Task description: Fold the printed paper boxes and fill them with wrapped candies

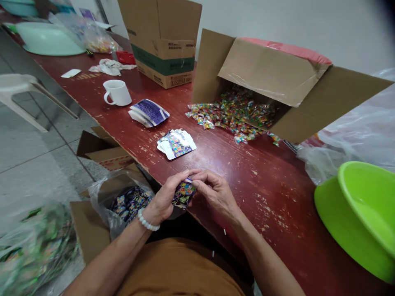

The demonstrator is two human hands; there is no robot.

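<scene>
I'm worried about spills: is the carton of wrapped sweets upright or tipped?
Tipped: the carton lies on its side, its mouth facing sideways, with wrapped sweets spilling onto the table.

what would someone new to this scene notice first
Probably the bright lime-green basin at the right edge of the view, on the red table. Next, the colourful wrapped candies spilling from the open cardboard box at the back. Front and centre, the left hand holds a small patterned packet, with the right hand's fingertips at its top.
</scene>
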